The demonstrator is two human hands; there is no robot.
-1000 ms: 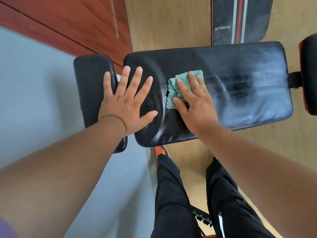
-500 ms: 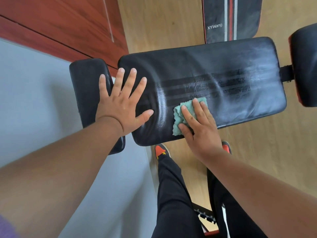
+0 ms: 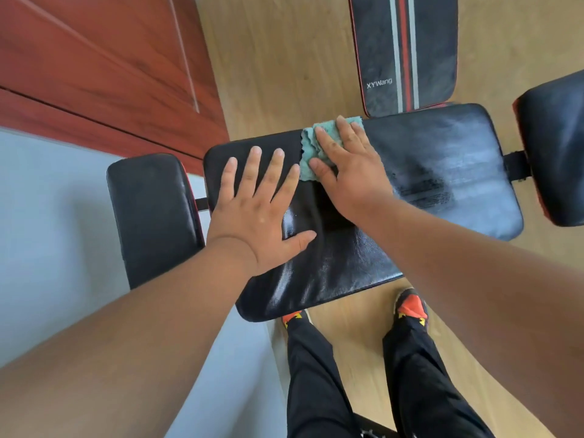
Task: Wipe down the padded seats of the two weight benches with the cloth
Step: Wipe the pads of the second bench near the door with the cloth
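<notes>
Right hand (image 3: 346,172) fingers straight, close together, pressed one teal cloth (image 3: 311,147) flat at far edge of black padded seat (image 3: 442,172), left hand (image 3: 259,213) splayed beside it, open pad rightward, three other pads around.

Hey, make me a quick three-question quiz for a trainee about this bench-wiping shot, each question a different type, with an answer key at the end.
1. True or false: the left hand lies flat with spread fingers on the long black seat pad.
2. Multiple choice: the green cloth is at the pad's A) near edge by the shoes, B) far edge by the striped XYWang pad, C) right end.
3. Fill in: the right hand presses the cloth with ____ fingers.

Key: 1 true; 2 B; 3 straight.
</notes>
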